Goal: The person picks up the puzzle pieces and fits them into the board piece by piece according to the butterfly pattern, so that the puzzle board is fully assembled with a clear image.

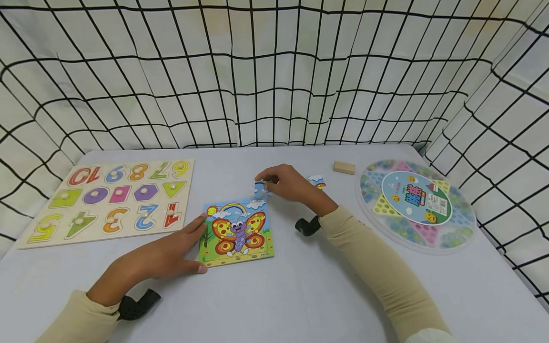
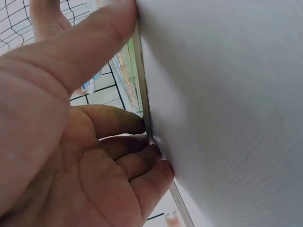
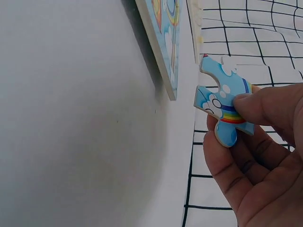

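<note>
A butterfly jigsaw puzzle (image 1: pixel 238 233) lies flat on the white table, a rainbow and sun along its top. My left hand (image 1: pixel 177 252) rests at its left side, thumb near the lower left corner; in the left wrist view the fingertips (image 2: pixel 163 169) touch the board's edge. Just beyond the puzzle's upper right corner, my right hand (image 1: pixel 289 185) pinches a blue jigsaw piece (image 3: pixel 226 101) with a rainbow stripe between thumb and fingers, held above the table. Partly hidden behind the right hand lies another jigsaw piece (image 1: pixel 317 181).
On the left is a wooden number and shape board (image 1: pixel 122 226). A small wooden block (image 1: pixel 344 167) lies at the back right, beside a round clear-lidded game box (image 1: pixel 364 209). Black netting (image 1: pixel 274 90) over white cloth stands behind and along the sides.
</note>
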Demonstrator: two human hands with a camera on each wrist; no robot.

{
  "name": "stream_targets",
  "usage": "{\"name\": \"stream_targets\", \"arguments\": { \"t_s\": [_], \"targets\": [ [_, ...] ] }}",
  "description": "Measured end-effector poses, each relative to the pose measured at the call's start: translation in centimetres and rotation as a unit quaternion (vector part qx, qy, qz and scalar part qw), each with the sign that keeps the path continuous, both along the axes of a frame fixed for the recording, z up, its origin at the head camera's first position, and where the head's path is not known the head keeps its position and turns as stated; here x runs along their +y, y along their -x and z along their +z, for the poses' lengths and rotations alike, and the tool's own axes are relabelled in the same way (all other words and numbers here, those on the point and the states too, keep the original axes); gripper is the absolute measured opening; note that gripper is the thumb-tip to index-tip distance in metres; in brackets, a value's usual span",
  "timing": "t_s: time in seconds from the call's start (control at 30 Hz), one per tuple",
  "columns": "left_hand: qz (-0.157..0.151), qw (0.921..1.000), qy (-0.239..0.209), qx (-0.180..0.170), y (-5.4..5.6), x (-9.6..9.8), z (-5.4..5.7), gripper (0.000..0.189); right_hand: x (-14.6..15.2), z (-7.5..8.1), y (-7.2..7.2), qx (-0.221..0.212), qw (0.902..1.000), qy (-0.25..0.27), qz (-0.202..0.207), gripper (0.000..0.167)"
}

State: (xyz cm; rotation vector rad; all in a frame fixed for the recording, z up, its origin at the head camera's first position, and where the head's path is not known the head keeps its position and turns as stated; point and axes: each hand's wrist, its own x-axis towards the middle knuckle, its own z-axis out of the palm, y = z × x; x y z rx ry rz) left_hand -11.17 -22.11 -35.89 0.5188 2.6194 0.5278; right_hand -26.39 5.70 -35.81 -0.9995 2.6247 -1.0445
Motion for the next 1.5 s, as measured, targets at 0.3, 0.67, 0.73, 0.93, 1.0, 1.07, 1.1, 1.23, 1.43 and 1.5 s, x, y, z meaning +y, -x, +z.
{"name": "stream_targets", "arguments": {
  "t_s": [0.3,0.67,0.73,0.93,1.0,1.07,1.1,1.23,1.43,1.5],
  "targets": [
    [-0.001,1.0000,0.002,0.001,-0.1,0.0,0.0,0.100,-1.1,0.1,-0.4,-0.016,0.9998,0.004,0.008,0.027],
    [0.000,1.0000,-0.001,-0.004,0.0,-0.1,0.0,0.102,-2.7,-0.2,-0.8,-0.041,0.9981,-0.016,0.043,0.028],
    [0.002,1.0000,-0.001,-0.006,0.0,-0.1,0.0,0.102,-3.0,-0.1,-1.0,-0.047,0.9975,-0.018,0.049,0.028],
    [0.003,0.9999,-0.002,-0.016,-0.1,-0.1,0.1,0.101,-4.1,-0.4,-1.5,-0.065,0.9960,-0.025,0.055,0.027],
    [0.003,0.9998,-0.003,-0.020,0.0,-0.1,0.1,0.101,-4.4,-0.5,-1.8,-0.072,0.9955,-0.027,0.055,0.027],
    [0.004,0.9997,-0.004,-0.023,0.0,-0.1,0.1,0.100,-4.8,-0.6,-2.0,-0.076,0.9951,-0.028,0.056,0.026],
    [0.003,0.9997,-0.004,-0.024,0.0,0.0,0.1,0.100,-4.9,-0.6,-2.0,-0.077,0.9949,-0.030,0.058,0.026],
    [-0.001,0.9998,-0.002,-0.020,0.0,0.0,0.0,0.100,-5.3,-0.8,-2.2,-0.075,0.9941,-0.035,0.070,0.023],
    [-0.002,0.9999,-0.001,-0.013,0.1,-0.1,0.1,0.100,-5.7,-0.7,-2.6,-0.072,0.9941,-0.049,0.066,0.021],
    [0.000,0.9999,-0.001,-0.014,0.0,-0.1,0.1,0.100,-5.9,-0.7,-2.7,-0.064,0.9943,-0.061,0.059,0.022]
  ]
}}
